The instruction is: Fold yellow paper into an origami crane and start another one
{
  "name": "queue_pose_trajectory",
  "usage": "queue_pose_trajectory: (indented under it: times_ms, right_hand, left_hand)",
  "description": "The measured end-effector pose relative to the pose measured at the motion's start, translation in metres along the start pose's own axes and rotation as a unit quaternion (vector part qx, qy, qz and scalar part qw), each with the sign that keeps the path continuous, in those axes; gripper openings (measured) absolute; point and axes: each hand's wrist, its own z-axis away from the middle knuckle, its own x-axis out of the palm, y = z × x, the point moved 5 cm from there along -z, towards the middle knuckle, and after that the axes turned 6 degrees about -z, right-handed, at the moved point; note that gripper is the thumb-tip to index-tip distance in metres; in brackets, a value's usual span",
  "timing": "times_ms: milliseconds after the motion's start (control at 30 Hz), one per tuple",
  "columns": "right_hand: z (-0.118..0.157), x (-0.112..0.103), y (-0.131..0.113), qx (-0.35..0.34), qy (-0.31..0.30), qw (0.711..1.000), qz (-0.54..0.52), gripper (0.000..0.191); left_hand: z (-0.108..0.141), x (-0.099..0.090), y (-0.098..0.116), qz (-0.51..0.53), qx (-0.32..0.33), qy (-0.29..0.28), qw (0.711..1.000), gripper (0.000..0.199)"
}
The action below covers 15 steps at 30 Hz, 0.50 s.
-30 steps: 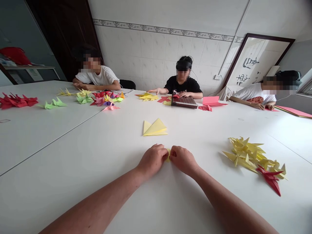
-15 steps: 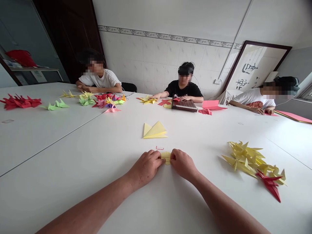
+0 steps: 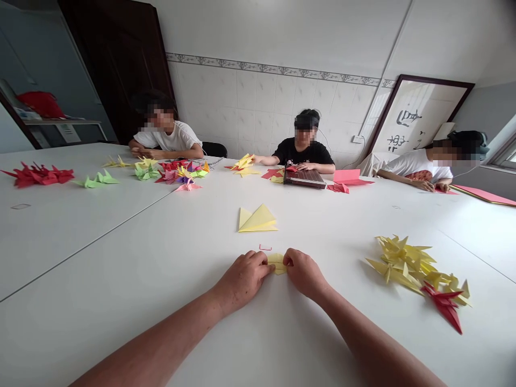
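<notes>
I have the left hand [image 3: 243,277] and right hand [image 3: 305,272], fingers gripping opposite ends of a small, pale-yellow folded paper [image 3: 277,265], its dark seam running crosswise.

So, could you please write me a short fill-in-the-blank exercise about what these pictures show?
1. The left hand and right hand both touch a small folded paper piece coloured ____.
2. The spiky folded-paper figure at the near end of the yellow paper-figure pile is coloured ____.
3. A larger, pointed, folded yellow paper sheet rests on the white ____.

Missing words: yellow; red; table.
</notes>
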Motion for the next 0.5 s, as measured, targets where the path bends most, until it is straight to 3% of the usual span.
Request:
queue_pose_trajectory:
  times_ms: [267, 500]
  right_hand:
    - [0.010, 0.001, -0.001, -0.037, 0.042, 0.998, 0.027, 0.027]
    - [0.032, 0.010, -0.017, -0.158, 0.059, 0.973, 0.160, 0.020]
  left_hand:
    - [0.001, -0.001, 0.002, 0.011, -0.006, -0.010, 1.000, 0.032]
    - [0.002, -0.005, 0.007, 0.007, -0.019, -0.009, 1.000, 0.026]
